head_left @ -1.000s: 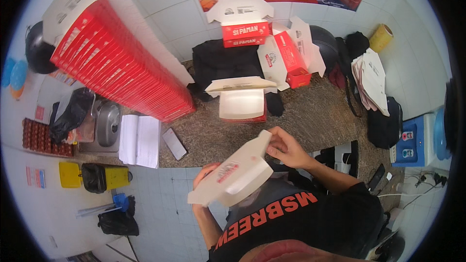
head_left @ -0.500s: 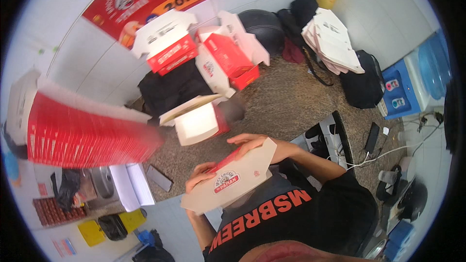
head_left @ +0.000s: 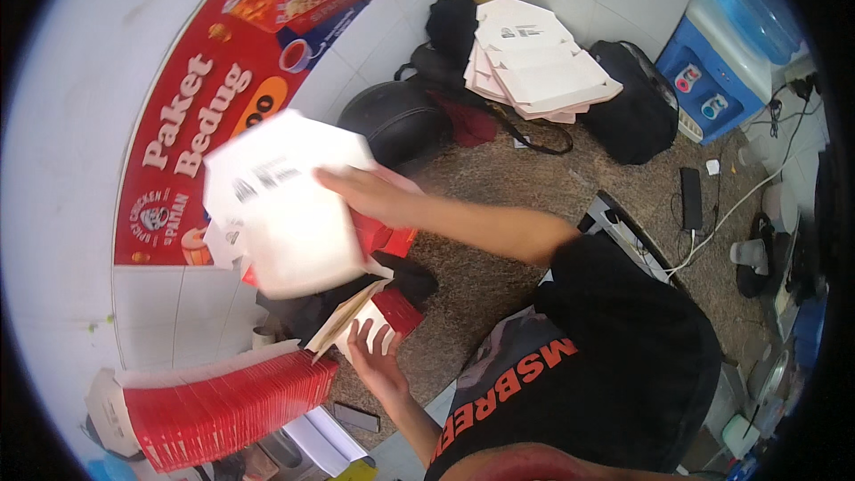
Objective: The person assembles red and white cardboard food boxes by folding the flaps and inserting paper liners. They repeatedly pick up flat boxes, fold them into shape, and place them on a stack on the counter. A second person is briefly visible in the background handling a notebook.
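Note:
My right hand (head_left: 367, 194) is stretched far out over the counter, gripping the edge of a white and red cardboard food box (head_left: 307, 254). That box is smeared by motion, its white flaps open, and covers much of what stands behind it. Part of a red box (head_left: 387, 239) shows beneath my wrist. Lower down, my left hand (head_left: 381, 363) has its fingers spread against another open box (head_left: 356, 313) with a white inside and red side. Close to it on the left stands a long row of nested red cartons (head_left: 227, 401).
Flat white cartons (head_left: 543, 58) lie piled at the back beside a black bag (head_left: 634, 102) and a black helmet-like thing (head_left: 392, 125). A phone (head_left: 356, 417) rests near the row. To the right are a black power bank-like block (head_left: 690, 199), a white cable (head_left: 712, 245) and a blue water dispenser (head_left: 704, 80).
The folded box, held at my chest by both hands, has gone out to the back left in my right hand. My left hand has let go and moved to the other open box. The view has turned.

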Demonstrator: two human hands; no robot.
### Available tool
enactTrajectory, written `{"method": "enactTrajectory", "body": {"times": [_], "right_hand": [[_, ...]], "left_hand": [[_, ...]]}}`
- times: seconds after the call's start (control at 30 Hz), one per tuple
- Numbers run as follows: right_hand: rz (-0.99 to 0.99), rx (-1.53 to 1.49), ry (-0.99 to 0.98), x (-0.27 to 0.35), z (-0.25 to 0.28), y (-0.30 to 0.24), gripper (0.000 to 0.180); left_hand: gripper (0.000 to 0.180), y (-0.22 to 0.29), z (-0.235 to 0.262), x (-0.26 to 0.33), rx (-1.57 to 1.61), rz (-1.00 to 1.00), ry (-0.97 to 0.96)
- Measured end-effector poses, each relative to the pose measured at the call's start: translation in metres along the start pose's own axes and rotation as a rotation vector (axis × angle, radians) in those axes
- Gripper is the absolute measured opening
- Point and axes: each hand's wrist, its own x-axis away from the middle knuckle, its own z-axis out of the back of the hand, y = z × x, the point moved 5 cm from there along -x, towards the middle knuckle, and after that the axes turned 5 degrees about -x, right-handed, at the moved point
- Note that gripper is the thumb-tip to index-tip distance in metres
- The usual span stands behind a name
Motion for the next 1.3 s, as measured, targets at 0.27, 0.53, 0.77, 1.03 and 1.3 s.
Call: {"method": "enactTrajectory", "body": {"times": [0.27,0.53,0.77,1.03,1.3], "right_hand": [[0.179,0.400,0.100,-0.005,0.199,0.016,0.036],[-0.197,1.001,0.043,0.072,0.423,0.050,0.062],[-0.206,1.035,-0.036,0.071,0.433,0.051,0.068],[-0.222,0.969,-0.068,0.064,0.449,0.049,0.052],[0.038,1.109,-0.005,0.048,0.416,0.043,0.024]], "left_hand": [[0.040,-0.071,-0.047,0.035,-0.428,0.210,-0.464],[0.034,-0.080,-0.075,0.040,-0.668,0.218,-0.651],[0.034,-0.062,-0.087,0.028,-0.795,0.132,-0.697],[0.036,-0.061,-0.098,0.039,-0.859,0.075,-0.776],[0.039,-0.065,-0.099,0.049,-0.910,-0.015,-0.782]]}}
